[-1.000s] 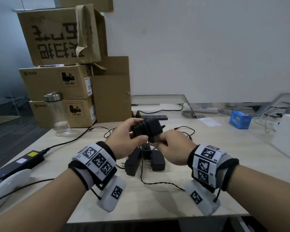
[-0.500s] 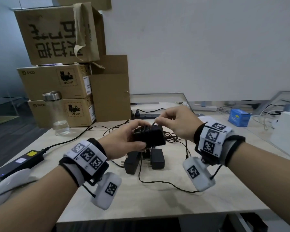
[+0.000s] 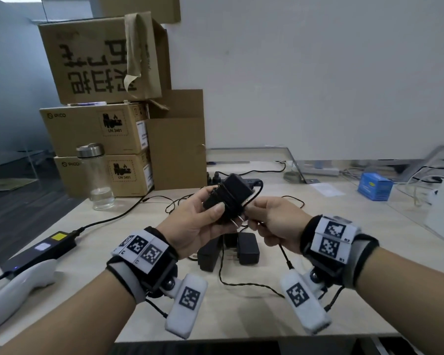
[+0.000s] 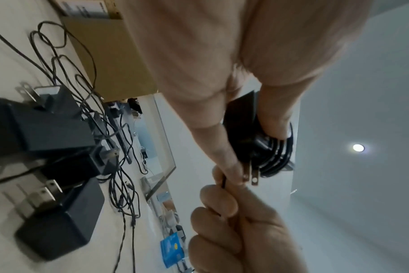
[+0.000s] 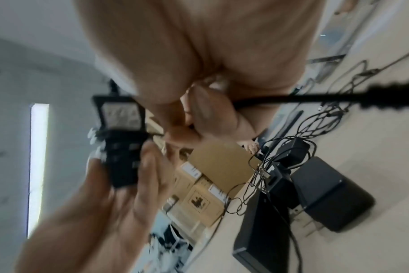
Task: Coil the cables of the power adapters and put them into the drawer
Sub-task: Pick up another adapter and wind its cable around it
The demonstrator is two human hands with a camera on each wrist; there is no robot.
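desk (image 3: 128, 290) | adapter (image 3: 232, 194) prongs toward wearer | left hand (image 3: 198, 224) holds

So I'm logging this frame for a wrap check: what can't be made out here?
- Drawer: in no view.
- Label on the held adapter: right wrist view, motion blur.
- Cable tip: head view, runs behind the right hand and wrist camera.
- Wrap count: left wrist view, left hand thumb covers the coils.
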